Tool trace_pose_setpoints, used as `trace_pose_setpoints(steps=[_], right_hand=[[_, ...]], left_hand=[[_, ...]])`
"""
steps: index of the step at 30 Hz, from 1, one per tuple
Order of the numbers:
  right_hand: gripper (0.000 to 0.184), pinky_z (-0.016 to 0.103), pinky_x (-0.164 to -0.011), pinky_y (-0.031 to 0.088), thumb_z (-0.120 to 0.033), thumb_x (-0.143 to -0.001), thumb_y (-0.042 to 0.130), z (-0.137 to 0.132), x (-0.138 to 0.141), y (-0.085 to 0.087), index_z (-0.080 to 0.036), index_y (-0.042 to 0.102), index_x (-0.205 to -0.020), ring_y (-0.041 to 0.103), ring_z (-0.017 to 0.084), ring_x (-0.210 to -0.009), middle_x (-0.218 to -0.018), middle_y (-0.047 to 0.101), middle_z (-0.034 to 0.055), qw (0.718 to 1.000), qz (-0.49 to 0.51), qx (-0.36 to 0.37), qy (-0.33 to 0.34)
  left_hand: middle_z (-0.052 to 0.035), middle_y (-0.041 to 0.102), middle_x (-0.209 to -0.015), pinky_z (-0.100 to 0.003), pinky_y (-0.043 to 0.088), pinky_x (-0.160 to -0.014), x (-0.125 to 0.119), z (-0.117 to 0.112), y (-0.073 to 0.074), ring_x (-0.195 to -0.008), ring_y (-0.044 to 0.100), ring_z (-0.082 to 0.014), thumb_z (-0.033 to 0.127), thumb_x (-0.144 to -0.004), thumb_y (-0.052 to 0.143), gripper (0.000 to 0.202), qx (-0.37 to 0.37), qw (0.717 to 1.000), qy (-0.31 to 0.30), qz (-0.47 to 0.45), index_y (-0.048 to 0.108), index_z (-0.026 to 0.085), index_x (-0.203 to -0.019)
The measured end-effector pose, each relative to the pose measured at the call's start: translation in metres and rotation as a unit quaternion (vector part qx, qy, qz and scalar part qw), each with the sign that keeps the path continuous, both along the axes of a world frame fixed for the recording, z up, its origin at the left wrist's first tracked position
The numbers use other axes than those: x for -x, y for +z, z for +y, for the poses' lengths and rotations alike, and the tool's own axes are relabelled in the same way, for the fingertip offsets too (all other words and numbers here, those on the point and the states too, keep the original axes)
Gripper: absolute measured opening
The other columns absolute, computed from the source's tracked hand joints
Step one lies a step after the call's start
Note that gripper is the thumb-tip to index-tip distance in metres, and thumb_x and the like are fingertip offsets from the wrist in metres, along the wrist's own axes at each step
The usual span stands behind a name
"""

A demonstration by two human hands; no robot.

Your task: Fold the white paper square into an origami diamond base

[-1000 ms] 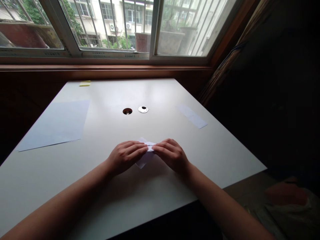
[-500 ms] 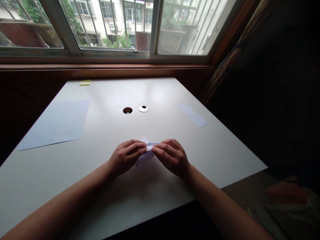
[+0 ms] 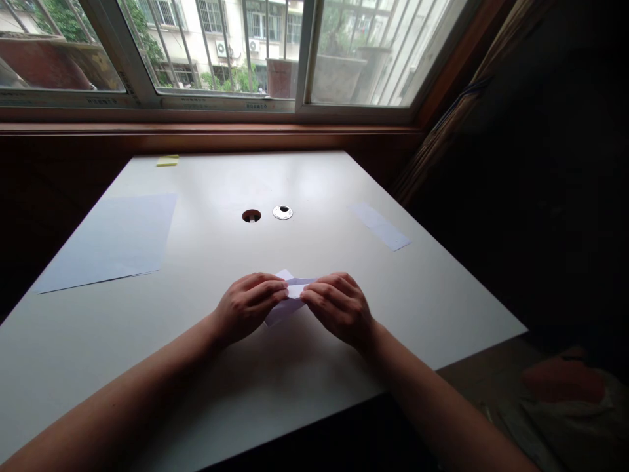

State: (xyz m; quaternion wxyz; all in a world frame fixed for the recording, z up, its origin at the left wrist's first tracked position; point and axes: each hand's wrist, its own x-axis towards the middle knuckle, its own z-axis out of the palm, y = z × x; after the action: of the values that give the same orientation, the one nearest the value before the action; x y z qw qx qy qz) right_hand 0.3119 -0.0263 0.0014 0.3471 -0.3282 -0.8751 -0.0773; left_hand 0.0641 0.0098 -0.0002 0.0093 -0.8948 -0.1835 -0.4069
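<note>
Between my hands is a piece of folded white paper [image 3: 295,290], with creased flaps standing up and a lower part slanting toward me. My left hand [image 3: 250,305] pinches its left side between thumb and fingers. On the right side, my right hand [image 3: 340,307] grips it in the same way, fingers curled. The two sets of fingertips are a short gap apart. Both hands hide much of the paper's outer parts, so its full shape cannot be made out.
The white table [image 3: 216,246] runs back to a window. Large paper sheets [image 3: 113,239] lie at left, a paper strip [image 3: 383,228] at right, and a yellow pad [image 3: 168,160] at the far left edge. A round hole [image 3: 251,216] and its cover [image 3: 282,212] sit mid-table.
My right fingertips have shifted slightly right, so the gap between my hands is a little wider and more of the paper shows. Both hands still hold it.
</note>
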Motion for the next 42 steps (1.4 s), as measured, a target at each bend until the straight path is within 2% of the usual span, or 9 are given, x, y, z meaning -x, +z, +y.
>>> trace_pose_setpoints(steps=[9,14,20,27,29,32,35,39,42], right_hand=[[0.035,0.038,-0.085,0.050,-0.016,-0.090,0.064,-0.001,-0.002,-0.001,-0.033,0.064,-0.121,0.062,0.020,-0.095,-0.110,0.073,-0.0019,1.000,-0.025,-0.014,0.001],[0.029,0.038,-0.083,0.049,-0.016,-0.090,0.065,-0.002,-0.003,0.001,-0.032,0.067,-0.115,0.061,0.020,-0.093,-0.111,0.073,-0.0029,0.998,-0.050,-0.025,0.013],[0.026,0.038,-0.083,0.048,-0.016,-0.088,0.068,-0.002,-0.003,0.002,-0.029,0.067,-0.111,0.061,0.019,-0.091,-0.110,0.073,-0.0019,0.998,-0.050,-0.037,0.015],[0.018,0.037,-0.080,0.045,-0.014,-0.089,0.065,0.002,-0.005,0.001,-0.022,0.067,-0.104,0.059,0.019,-0.089,-0.103,0.073,0.0021,0.996,-0.087,-0.021,0.018],[0.015,0.036,-0.077,0.044,-0.014,-0.090,0.063,0.004,-0.007,-0.001,-0.021,0.068,-0.103,0.058,0.020,-0.088,-0.100,0.073,0.0031,0.993,-0.114,-0.010,0.018],[0.015,0.035,-0.075,0.044,-0.014,-0.093,0.059,0.008,-0.010,-0.004,-0.020,0.067,-0.103,0.058,0.019,-0.088,-0.098,0.072,0.0042,0.990,-0.140,0.005,0.036],[0.016,0.035,-0.076,0.044,-0.015,-0.094,0.057,0.010,-0.011,-0.007,-0.020,0.067,-0.104,0.058,0.020,-0.091,-0.099,0.072,0.0048,0.988,-0.146,0.019,0.040],[0.020,0.036,-0.079,0.045,-0.015,-0.096,0.054,0.010,-0.011,-0.007,-0.019,0.067,-0.110,0.059,0.021,-0.095,-0.105,0.072,0.0057,0.987,-0.150,0.047,0.032],[0.025,0.038,-0.083,0.045,-0.016,-0.096,0.054,0.008,-0.010,-0.006,-0.021,0.065,-0.118,0.059,0.022,-0.099,-0.113,0.071,0.0063,0.987,-0.139,0.072,0.020]], left_hand=[[-0.0052,0.073,-0.105,-0.033,0.055,-0.077,0.003,-0.003,0.002,-0.096,0.066,-0.0196,0.010,-0.088,0.065,0.031,-0.048,0.997,-0.011,0.067,0.064,0.019,-0.118],[-0.0031,0.073,-0.095,-0.032,0.053,-0.074,-0.002,-0.006,0.007,-0.089,0.067,-0.0176,0.012,-0.090,0.064,0.022,-0.054,0.996,-0.014,0.064,0.065,0.020,-0.110],[-0.0016,0.072,-0.089,-0.029,0.051,-0.074,-0.006,-0.008,0.012,-0.085,0.067,-0.0149,0.015,-0.094,0.059,0.016,-0.051,0.997,-0.010,0.049,0.062,0.018,-0.109],[-0.0035,0.071,-0.093,-0.034,0.052,-0.077,0.000,-0.002,0.002,-0.091,0.065,-0.0190,0.013,-0.091,0.061,0.013,-0.066,0.990,-0.008,0.123,0.064,0.018,-0.103],[-0.0041,0.072,-0.098,-0.037,0.053,-0.085,0.001,0.001,-0.003,-0.098,0.065,-0.0199,0.014,-0.093,0.060,0.012,-0.048,0.988,-0.030,0.143,0.065,0.019,-0.102],[-0.0058,0.070,-0.113,-0.042,0.052,-0.100,0.001,0.004,-0.007,-0.113,0.061,-0.0216,0.018,-0.094,0.059,0.015,-0.014,0.992,-0.045,0.121,0.064,0.020,-0.108],[-0.0105,0.059,-0.136,-0.048,0.044,-0.113,0.002,0.007,-0.007,-0.132,0.050,-0.0256,0.024,-0.095,0.058,0.024,0.024,0.991,-0.036,0.125,0.062,0.018,-0.118],[-0.0137,0.039,-0.154,-0.052,0.034,-0.119,0.006,0.011,-0.009,-0.146,0.031,-0.0288,0.025,-0.099,0.049,0.047,0.063,0.980,-0.016,0.188,0.042,0.016,-0.144],[-0.0106,0.037,-0.156,-0.052,0.031,-0.120,0.010,0.015,-0.016,-0.147,0.030,-0.0270,0.021,-0.101,0.041,0.051,0.088,0.965,-0.022,0.248,0.032,0.020,-0.151]])
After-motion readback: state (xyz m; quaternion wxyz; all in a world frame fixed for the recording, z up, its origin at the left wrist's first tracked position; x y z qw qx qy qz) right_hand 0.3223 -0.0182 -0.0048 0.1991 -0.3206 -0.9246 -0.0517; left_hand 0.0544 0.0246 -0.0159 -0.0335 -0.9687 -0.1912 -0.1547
